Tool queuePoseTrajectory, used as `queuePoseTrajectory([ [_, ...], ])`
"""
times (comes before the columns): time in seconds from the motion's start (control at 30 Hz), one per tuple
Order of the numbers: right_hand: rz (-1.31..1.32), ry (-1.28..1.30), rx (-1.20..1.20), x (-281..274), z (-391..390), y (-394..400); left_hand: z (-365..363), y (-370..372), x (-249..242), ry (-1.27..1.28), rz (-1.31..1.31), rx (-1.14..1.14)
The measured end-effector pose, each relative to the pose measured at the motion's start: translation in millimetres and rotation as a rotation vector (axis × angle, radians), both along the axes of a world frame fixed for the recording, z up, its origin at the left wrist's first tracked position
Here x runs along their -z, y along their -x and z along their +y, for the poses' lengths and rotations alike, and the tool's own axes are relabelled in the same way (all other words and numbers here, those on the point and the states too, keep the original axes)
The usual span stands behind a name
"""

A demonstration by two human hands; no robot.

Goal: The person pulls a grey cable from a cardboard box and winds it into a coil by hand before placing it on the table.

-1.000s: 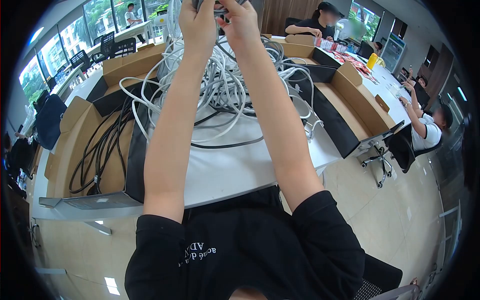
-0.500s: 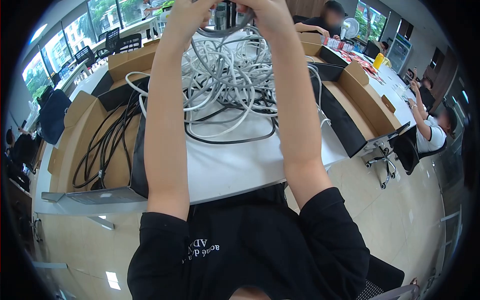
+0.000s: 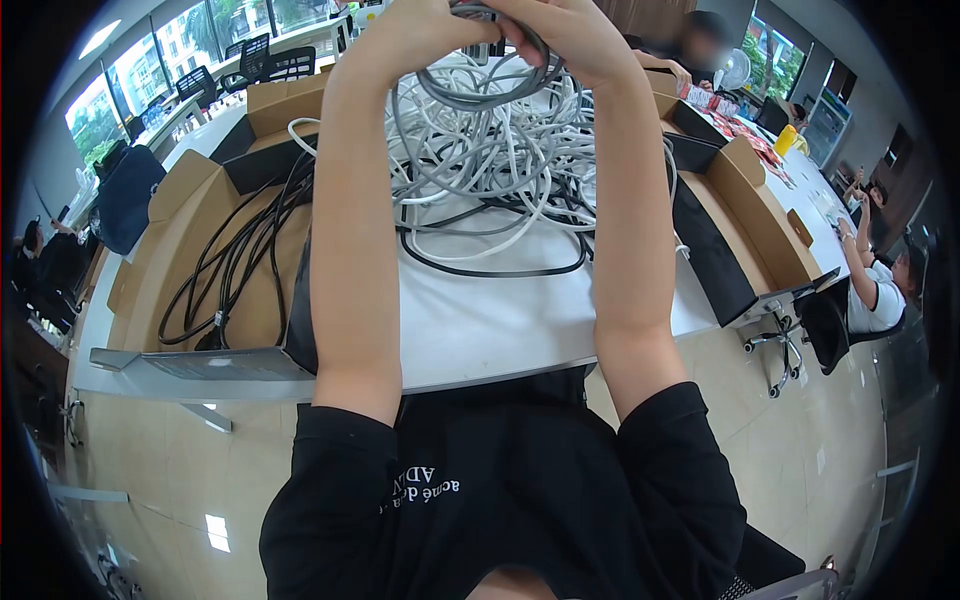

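A white table (image 3: 480,330) sits right in front of the person. On its left side lies an open cardboard box (image 3: 180,250) with black cables (image 3: 235,265) inside. Farther back on the table is a big messy pile of white and grey cables (image 3: 500,170). Above that pile, the left hand (image 3: 415,35) and the right hand (image 3: 570,35) are both closed around a loop of grey cable (image 3: 480,95).
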State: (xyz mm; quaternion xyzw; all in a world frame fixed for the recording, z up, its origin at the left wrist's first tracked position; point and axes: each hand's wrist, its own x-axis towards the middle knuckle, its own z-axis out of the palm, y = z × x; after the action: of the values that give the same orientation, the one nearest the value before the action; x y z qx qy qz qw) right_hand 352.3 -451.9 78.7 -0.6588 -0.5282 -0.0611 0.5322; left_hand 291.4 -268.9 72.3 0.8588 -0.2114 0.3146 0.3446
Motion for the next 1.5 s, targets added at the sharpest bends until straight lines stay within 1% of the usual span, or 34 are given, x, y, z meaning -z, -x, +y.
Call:
queuePoseTrajectory([
  [0.03,-0.018,0.016,0.059,-1,2,1,-6,3,-1,-0.001,0.019,-0.071],
  [0.07,-0.068,-0.048,0.069,-3,3,10,-9,-2,-2,-0.106,-0.022,-0.228],
  [0.17,-0.176,-0.174,0.140,4,14,-6,-18,-6,-1,0.059,0.027,-0.200],
  [0.27,-0.110,-0.226,0.240,0,8,-7,-29,-5,0,0.171,-0.096,-0.114],
  [0.37,0.054,-0.370,0.113,-1,1,-20,-28,-18,7,0.230,-0.332,0.010],
  [0.4,0.125,-0.458,0.104,-2,-1,-21,-26,-19,7,0.222,-0.284,0.035],
  [0.47,0.243,-0.581,-0.020,-6,-13,-32,-22,-18,3,0.206,-0.190,0.080],
  [0.5,0.303,-0.640,-0.083,-9,-19,-37,-22,-18,0,0.249,-0.156,0.195],
  [0.57,0.356,-0.663,-0.176,-8,-23,-42,-25,-22,-4,0.333,-0.086,0.426],
  [0.63,0.425,-0.685,-0.317,-5,-21,-41,-38,-26,-2,0.504,-0.093,0.549],
  [0.67,0.448,-0.677,-0.343,-4,-20,-41,-42,-25,-1,0.589,-0.095,0.610],
  [0.73,0.495,-0.662,-0.394,-3,-15,-39,-41,-20,-2,0.582,-0.043,0.642],
  [0.77,0.484,-0.653,-0.326,-4,-13,-33,-40,-16,-4,0.578,-0.018,0.659],
  [0.83,0.462,-0.635,-0.193,-7,-10,-20,-38,-13,-8,0.548,-0.021,0.549],
  [0.87,0.303,-0.607,-0.061,-7,-9,-23,-37,-7,-11,0.532,-0.023,0.494],
  [0.93,-0.016,-0.537,0.197,-7,-5,-30,-32,8,-15,0.420,-0.028,0.290],
  [0.97,-0.098,-0.505,0.205,-8,-4,-22,-31,14,-16,0.364,-0.031,0.188],
  [1.03,-0.262,-0.439,0.220,-7,1,-6,-28,9,-12,0.223,-0.160,0.109],
  [1.07,-0.465,-0.445,0.270,-7,7,-3,-27,6,-9,0.152,-0.224,0.069],
  [1.13,-0.411,-0.436,0.238,-4,13,1,-36,-3,1,0.305,-0.331,0.218],
  [1.2,-0.371,-0.412,0.218,-1,14,0,-34,-8,2,0.344,-0.326,0.272],
  [1.27,-0.348,-0.372,0.209,1,12,-4,-22,-7,-4,0.269,-0.209,0.230],
  [1.37,-0.130,-0.171,0.202,-2,3,-9,-19,2,-7,0.186,-0.059,0.042],
  [1.47,-0.066,-0.239,0.192,-2,4,-6,-19,-7,-6,0.157,-0.136,0.048],
  [1.5,-0.032,-0.279,0.187,-2,3,-7,-22,-8,-5,0.210,-0.141,0.084],
])
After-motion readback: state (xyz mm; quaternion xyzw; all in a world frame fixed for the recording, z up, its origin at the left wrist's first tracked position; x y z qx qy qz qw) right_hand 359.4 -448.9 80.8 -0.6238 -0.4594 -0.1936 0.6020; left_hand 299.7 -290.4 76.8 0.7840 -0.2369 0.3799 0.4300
